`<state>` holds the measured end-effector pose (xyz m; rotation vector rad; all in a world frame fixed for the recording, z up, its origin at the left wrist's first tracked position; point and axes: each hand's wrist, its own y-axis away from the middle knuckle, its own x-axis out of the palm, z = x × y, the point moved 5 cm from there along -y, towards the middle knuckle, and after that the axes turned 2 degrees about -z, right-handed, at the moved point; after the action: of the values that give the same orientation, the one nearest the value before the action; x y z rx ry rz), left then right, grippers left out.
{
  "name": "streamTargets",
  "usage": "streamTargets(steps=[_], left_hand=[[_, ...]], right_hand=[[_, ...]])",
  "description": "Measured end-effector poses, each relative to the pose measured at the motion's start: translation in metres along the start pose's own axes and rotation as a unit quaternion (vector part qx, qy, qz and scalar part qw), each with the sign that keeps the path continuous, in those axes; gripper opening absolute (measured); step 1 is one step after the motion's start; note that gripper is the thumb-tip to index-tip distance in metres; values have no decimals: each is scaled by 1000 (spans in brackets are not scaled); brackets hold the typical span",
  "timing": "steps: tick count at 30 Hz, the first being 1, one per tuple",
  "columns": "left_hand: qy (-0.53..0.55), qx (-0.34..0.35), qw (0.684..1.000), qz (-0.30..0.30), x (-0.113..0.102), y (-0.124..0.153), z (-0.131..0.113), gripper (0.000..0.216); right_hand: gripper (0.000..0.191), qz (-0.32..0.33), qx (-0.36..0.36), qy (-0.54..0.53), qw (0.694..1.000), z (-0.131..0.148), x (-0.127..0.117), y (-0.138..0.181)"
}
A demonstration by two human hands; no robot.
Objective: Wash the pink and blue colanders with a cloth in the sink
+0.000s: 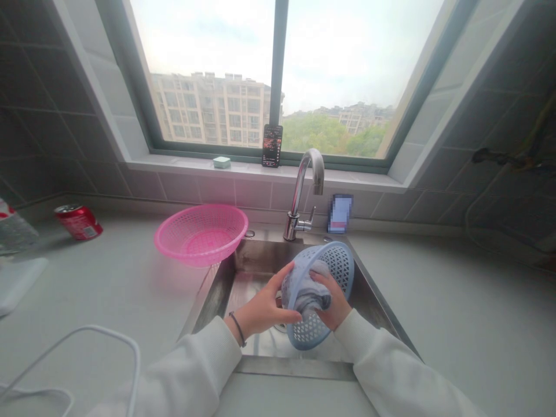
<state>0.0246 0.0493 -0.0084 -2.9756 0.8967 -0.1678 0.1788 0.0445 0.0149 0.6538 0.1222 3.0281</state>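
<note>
Over the steel sink (217,289) I hold a light blue perforated basket (336,263), tilted on its side with its opening facing me. My left hand (264,307) grips the basket's near rim, thumb on the outside. My right hand (332,304) is inside the basket, fingers closed on a grey cloth (310,292) pressed against the inner wall. Both arms wear white sleeves, and a dark band circles my left wrist.
A pink perforated basket (200,234) sits on the counter left of the sink. The chrome faucet (304,191) rises behind it. A red can (79,221) lies at the far left. A phone (272,146) and a green soap bar (221,162) rest on the windowsill. White cable (104,336) at lower left.
</note>
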Motion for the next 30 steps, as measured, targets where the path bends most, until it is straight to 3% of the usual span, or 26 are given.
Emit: streamTargets(steps=[7, 13, 15, 20, 23, 30], left_hand=[[-19, 39, 999, -22, -5, 0, -2, 119], [-85, 38, 996, -8, -4, 1, -6, 111], [-93, 37, 995, -6, -3, 1, -7, 112], [-90, 63, 994, -29, -5, 3, -10, 114], [-94, 69, 993, -31, -6, 2, -10, 113], [-112, 51, 992, -11, -4, 3, -12, 108]], right_hand=[[43, 9, 24, 7, 1000, -12, 4, -2], [24, -23, 53, -52, 997, -13, -19, -9], [26, -24, 71, -58, 995, -15, -19, -10], [40, 40, 76, -34, 996, -17, 0, -4], [39, 63, 57, -7, 996, -16, 5, -2], [28, -23, 49, -57, 997, -14, -23, -11]])
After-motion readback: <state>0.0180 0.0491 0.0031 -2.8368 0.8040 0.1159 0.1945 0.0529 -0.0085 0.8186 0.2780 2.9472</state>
